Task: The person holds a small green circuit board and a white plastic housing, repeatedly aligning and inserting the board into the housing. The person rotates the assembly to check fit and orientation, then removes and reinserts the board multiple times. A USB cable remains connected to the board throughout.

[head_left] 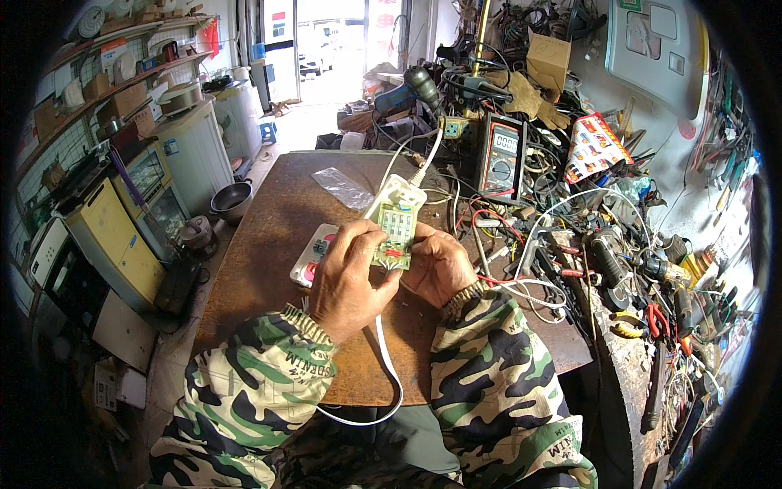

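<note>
The left hand (pixel 346 281) pinches one side of a small green board (pixel 397 222), and the right hand (pixel 442 262) pinches the other side. The board is up over the brown table (pixel 252 253). A white case (pixel 307 259) with pink parts lies beside the left hand. A meter (pixel 500 159) stands farther back.

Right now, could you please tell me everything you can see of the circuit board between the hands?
The circuit board is pale green, flat and longish, with rows of light rectangles, a red patch and pale wire-like strands near its closer end. Its face is toward the camera, its far end by a pale housing. The left hand holds its left side and the right hand its right side, above the brown tabletop.
</note>
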A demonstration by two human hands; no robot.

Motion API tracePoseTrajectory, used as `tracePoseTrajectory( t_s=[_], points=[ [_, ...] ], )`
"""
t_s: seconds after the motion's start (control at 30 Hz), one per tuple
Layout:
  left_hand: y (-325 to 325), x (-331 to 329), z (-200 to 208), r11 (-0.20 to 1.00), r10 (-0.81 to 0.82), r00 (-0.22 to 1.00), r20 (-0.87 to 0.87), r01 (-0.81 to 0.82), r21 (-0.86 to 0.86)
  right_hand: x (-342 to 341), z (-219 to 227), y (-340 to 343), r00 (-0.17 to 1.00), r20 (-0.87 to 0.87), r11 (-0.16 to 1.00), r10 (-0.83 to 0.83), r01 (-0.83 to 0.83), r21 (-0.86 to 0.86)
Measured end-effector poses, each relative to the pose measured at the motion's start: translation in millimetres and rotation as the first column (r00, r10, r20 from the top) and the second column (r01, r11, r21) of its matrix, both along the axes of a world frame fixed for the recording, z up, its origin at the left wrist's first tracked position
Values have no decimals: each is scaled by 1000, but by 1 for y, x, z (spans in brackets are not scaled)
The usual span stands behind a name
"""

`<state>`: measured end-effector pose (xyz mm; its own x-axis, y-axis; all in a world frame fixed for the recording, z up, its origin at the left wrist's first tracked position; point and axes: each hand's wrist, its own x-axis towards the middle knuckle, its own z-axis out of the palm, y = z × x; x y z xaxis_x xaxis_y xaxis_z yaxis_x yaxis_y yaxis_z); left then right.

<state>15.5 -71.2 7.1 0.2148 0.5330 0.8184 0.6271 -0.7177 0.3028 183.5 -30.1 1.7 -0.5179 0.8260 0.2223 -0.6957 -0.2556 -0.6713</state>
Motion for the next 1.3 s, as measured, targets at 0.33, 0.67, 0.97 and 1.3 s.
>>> tracePoseTrajectory(
  t_s=[0.33,0.67,0.97,1.3],
  points=[
    [1,-2,1,1000,23,999,-45,-23,-8,-1,-1,1,999,32,998,-18,16,56],
    [1,-4,1,995,41,999,16,-40,-92,-7,-9,1,996,64,986,-65,54,158],
    [1,-7,0,997,77,996,-44,-77,-4,-9,-6,2,999,39,994,-11,7,109],
    [-2,0,4,999,48,999,4,-48,-7,-3,-6,0,995,82,997,-58,54,51]
  ],
)
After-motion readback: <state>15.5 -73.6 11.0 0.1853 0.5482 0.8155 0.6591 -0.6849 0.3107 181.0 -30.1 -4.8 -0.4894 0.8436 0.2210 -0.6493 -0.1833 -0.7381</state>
